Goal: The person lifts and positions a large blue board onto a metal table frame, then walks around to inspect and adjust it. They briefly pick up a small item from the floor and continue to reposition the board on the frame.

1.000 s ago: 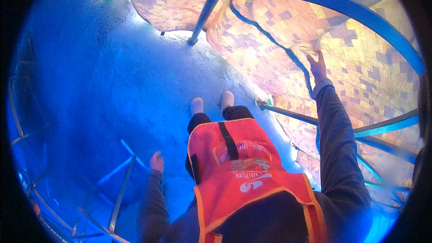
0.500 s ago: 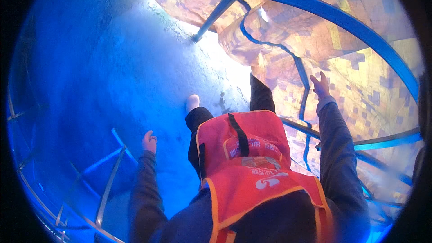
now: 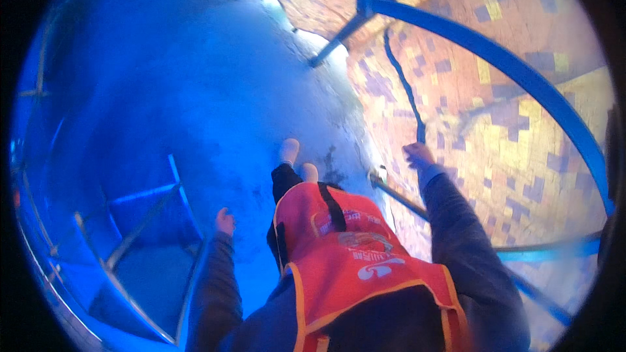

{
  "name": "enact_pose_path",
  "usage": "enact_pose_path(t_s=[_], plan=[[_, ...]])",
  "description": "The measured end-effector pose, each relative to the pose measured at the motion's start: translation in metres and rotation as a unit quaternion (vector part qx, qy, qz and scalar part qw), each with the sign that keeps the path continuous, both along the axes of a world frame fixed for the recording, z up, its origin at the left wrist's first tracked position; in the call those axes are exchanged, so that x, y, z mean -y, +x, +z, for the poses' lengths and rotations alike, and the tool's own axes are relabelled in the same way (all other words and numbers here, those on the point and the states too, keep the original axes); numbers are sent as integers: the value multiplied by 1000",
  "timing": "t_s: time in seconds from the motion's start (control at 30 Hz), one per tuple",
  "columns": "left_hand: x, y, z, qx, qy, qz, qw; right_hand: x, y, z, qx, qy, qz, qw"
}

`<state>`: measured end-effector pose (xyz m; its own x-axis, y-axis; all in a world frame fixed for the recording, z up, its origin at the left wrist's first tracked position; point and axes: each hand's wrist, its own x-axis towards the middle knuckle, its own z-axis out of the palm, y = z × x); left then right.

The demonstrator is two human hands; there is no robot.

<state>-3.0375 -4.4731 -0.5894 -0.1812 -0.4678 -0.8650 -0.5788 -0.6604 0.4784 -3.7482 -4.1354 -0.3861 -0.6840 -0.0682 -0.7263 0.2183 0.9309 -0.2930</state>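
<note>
My right hand (image 3: 419, 156) is closed at the lower end of a dark strap (image 3: 405, 81) that runs down a large patterned sheet (image 3: 482, 130). The fingers look wrapped round the strap, and what lies inside the grip is hidden. The sheet has a checkered look in orange, yellow and grey, with light coming through it. My left hand (image 3: 225, 221) hangs free at my left side, fingers loosely curled and apart, holding nothing; it is small and slightly blurred.
Blue metal bars (image 3: 495, 42) curve over the sheet on the right. A lower rail (image 3: 404, 200) passes beside my right forearm. On the left stands a metal frame (image 3: 140, 221) on the blue-lit floor (image 3: 215, 91). My red vest (image 3: 352, 241) hangs forward, above my feet.
My right hand was spread open beside the strap; now it has closed at it, further left and lower. I have stepped forward, both feet now show, and the view has shifted over the sheet.
</note>
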Motion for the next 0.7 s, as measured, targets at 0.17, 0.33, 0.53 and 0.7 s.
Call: enact_pose_path(t_s=[0.17, 0.33, 0.53, 0.7], plan=[[-111, 57, 46, 63, -102, -50, 992, 95, 76, -18, 101, -64, 91, 989], [-240, 115, 104, 144, -112, -13, 983, 150, 143, -29, 157, -101, 215, 959], [-334, 158, 142, 168, -83, 174, 967, 179, 191, -54, 206, -12, 400, 893], [-349, 197, 192, 167, -45, 255, 951, 260, 275, -45, 255, -14, 376, 891]])
